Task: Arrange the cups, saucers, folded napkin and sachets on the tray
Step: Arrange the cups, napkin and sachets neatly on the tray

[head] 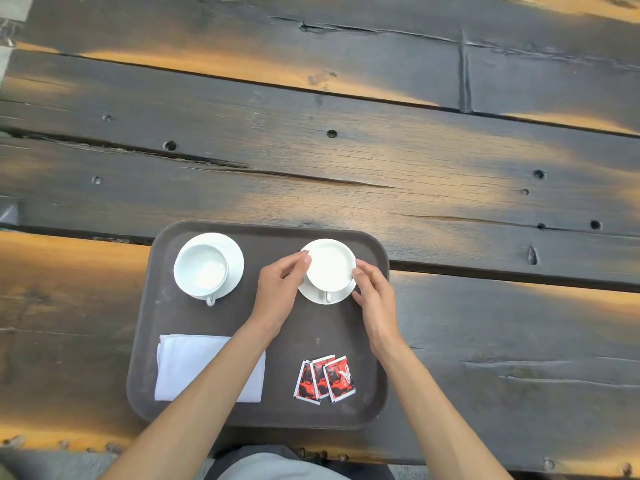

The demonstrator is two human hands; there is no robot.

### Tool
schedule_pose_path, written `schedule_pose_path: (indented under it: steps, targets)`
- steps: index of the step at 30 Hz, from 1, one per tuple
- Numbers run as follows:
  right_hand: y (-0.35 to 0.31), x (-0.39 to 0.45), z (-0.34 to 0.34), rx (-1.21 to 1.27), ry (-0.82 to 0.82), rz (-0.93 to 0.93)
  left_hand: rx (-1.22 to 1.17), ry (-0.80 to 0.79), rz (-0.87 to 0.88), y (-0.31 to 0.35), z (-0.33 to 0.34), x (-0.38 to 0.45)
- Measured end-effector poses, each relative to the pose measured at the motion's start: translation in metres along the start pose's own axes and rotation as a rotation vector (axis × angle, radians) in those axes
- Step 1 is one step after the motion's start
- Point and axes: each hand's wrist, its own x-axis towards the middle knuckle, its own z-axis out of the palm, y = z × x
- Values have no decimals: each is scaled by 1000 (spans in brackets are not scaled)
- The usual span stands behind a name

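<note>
A dark brown tray (194, 323) lies on the wooden table near me. At its back left a white cup (202, 266) stands on a saucer (235, 258). At the back right a second white cup (330, 265) sits on its saucer (311, 294). My left hand (280, 289) touches that cup's left rim with its fingertips and my right hand (372, 289) touches its right side. A folded white napkin (187, 362) lies at the front left, partly under my left forearm. Three red sachets (325, 379) lie fanned at the front right.
The table (346, 161) is made of dark, weathered planks with gaps, cracks and holes. Its near edge runs just below the tray, with my lap beyond it.
</note>
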Motion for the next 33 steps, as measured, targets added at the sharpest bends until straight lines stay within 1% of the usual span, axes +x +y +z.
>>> schedule_pose_path:
  steps: [4, 17, 20, 22, 24, 27, 29, 33]
  targets:
    - [3, 1, -1, 5, 10, -7, -104, -40, -43, -2, -4, 1]
    - [0, 1, -2, -6, 11, 47, -84, -82, -39, 2, -7, 0]
    - [-6, -3, -4, -24, 0, 33, -10, -98, 5, 9, -9, -5]
    - [-11, -6, -8, -26, 20, 1, 76, -102, 66, 19, -13, -9]
    - [-18, -11, -10, -36, 49, -52, 114, -104, 128, 34, -23, -14]
    - [-37, -19, -5, -72, 56, -153, 172, -70, 227, 60, -47, -20]
    - [-53, -24, 6, -88, 28, -221, 206, -25, 277, 75, -67, -20]
    - [-81, -31, 48, -162, -68, -301, 211, 119, 276, 89, -120, -12]
